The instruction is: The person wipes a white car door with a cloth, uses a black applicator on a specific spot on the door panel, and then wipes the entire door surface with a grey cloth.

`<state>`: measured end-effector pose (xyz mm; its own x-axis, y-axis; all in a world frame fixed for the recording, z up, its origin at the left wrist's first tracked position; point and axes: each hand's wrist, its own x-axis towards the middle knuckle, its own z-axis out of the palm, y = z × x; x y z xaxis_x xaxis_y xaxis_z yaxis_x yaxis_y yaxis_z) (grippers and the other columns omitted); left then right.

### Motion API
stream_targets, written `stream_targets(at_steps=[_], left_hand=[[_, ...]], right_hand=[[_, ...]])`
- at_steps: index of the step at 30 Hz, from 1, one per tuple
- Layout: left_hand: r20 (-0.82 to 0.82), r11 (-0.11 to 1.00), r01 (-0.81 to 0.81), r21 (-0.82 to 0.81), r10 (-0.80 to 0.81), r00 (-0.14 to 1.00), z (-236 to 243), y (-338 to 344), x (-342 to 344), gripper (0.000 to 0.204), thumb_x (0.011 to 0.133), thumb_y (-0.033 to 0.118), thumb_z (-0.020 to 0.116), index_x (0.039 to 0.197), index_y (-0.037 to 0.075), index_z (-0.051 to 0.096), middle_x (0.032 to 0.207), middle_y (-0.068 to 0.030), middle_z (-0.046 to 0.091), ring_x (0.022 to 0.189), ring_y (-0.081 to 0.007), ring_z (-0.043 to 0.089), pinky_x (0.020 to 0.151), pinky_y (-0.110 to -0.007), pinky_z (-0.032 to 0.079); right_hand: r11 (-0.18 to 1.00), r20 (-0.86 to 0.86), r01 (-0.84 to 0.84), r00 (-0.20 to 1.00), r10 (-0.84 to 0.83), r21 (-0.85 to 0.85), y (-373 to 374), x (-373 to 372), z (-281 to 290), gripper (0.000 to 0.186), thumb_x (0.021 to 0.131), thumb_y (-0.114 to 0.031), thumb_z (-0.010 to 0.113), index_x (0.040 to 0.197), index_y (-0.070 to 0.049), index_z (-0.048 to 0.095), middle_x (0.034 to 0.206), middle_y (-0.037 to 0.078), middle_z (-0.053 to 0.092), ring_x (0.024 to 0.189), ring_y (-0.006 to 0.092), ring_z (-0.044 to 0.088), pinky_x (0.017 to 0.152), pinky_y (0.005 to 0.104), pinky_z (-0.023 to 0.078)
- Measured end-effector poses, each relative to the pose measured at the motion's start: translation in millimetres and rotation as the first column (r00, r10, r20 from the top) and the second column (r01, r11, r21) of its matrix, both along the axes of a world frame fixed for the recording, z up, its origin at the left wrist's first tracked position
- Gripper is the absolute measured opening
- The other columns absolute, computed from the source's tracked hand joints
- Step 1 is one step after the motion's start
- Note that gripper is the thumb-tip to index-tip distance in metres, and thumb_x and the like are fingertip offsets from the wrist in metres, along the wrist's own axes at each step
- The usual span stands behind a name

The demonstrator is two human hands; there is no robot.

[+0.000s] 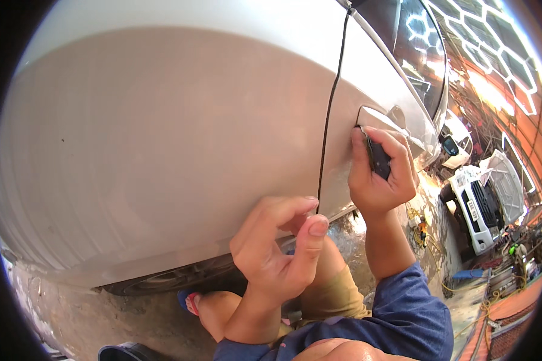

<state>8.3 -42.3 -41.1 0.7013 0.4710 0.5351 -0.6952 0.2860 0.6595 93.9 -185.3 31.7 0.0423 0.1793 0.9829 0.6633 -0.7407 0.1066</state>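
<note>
My right hand [386,171] grips a small, dark, flat piece [379,160] with a pale edge, its fingers curled round it. I cannot make out its exact kind. The upper end of that piece is by the left end of the silver car's door handle [382,118], which my fingers partly cover. Lower and to the left, my left hand [277,246] is raised before the car's body panel [180,144]. Its thumb and forefinger are bent toward each other with tips apart, and nothing shows between them. The dark door seam [328,120] runs down behind these fingertips.
Under the panel shows the car's wheel [174,275]. A dark bucket [129,352] stands at the lower left. My knee and sandalled foot [191,302] are below the panel. To the right are a white vehicle with a raised hood [485,198], yellow cords [424,228] and cluttered equipment.
</note>
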Motion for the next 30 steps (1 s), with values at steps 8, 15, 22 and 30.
stream_targets(at_steps=[8,15,22,30], left_hand=[[0.012,0.999,-0.019,0.039,0.018,1.0,-1,1,0,0.016,0.088,0.006,0.08,0.099,-0.002,0.073,0.084,-0.0105,0.071,0.065,-0.0152,0.066,0.061,-0.025,0.053],[0.003,1.0,0.008,-0.025,-0.008,1.0,-1,1,0,0.015,0.088,0.006,0.08,0.099,-0.002,0.073,0.084,-0.0106,0.071,0.064,-0.0154,0.066,0.061,-0.025,0.053],[0.019,0.999,-0.027,0.039,0.026,0.999,-1,0,0,0.015,0.088,0.005,0.079,0.099,-0.002,0.073,0.083,-0.0103,0.071,0.064,-0.015,0.066,0.061,-0.025,0.053],[-0.013,1.0,0.009,-0.016,-0.009,1.0,-1,0,-1,0.014,0.088,0.006,0.079,0.098,-0.002,0.073,0.083,-0.0105,0.071,0.063,-0.0157,0.066,0.06,-0.026,0.053]], right_hand=[[0.999,-0.001,-0.036,0.999,0.036,-0.02,4,0,-1,0.017,0.083,0.007,0.081,0.096,0.004,0.07,0.085,0.011,0.071,0.073,0.0138,0.063,0.068,0.0241,0.051],[0.998,-0.012,-0.051,0.999,0.051,0.034,12,-2,0,0.015,0.085,0.006,0.081,0.096,0.004,0.07,0.086,0.01,0.071,0.076,0.0115,0.062,0.069,0.0233,0.05],[0.986,-0.046,-0.033,0.998,0.041,0.163,23,-1,0,0.014,0.086,0.004,0.081,0.095,0.004,0.07,0.085,0.006,0.07,0.075,0.007,0.06,0.069,0.0202,0.048],[0.982,-0.024,-0.057,0.998,0.062,0.18,25,1,0,0.012,0.088,0.002,0.08,0.096,0.003,0.071,0.084,0.004,0.069,0.074,0.0053,0.059,0.067,0.019,0.047]])
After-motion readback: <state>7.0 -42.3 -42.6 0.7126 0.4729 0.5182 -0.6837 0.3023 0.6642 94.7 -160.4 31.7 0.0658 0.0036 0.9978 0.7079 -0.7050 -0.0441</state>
